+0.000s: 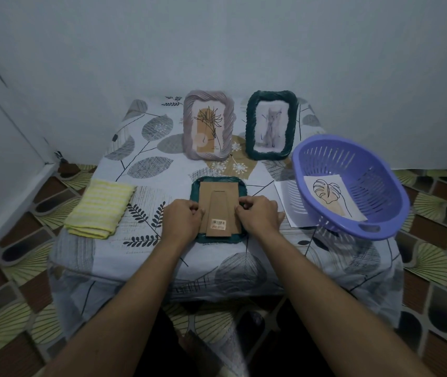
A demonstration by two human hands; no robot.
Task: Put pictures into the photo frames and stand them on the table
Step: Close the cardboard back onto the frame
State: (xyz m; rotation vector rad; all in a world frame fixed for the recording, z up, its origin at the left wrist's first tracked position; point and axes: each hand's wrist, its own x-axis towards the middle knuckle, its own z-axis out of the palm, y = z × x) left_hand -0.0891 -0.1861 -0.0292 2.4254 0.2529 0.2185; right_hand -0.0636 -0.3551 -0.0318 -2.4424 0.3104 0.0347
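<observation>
A dark green photo frame [240, 186] lies face down in the middle of the table, its brown cardboard back [218, 197] and folded stand with a barcode sticker facing up. My left hand [183, 217] pinches the left edge of the cardboard back. My right hand [259, 214] pinches its right edge. Two frames stand upright at the back: a pale pink frame [208, 125] with a plant drawing and a dark green frame [271, 125] with a cat picture. A leaf picture [331, 195] lies inside the purple basket [352, 183].
A folded yellow striped cloth [100, 209] lies at the table's left. A white sheet [288, 204] sticks out from under the basket at the right. The table [146, 148] has a leaf-patterned cover and stands against a wall. Patterned floor surrounds it.
</observation>
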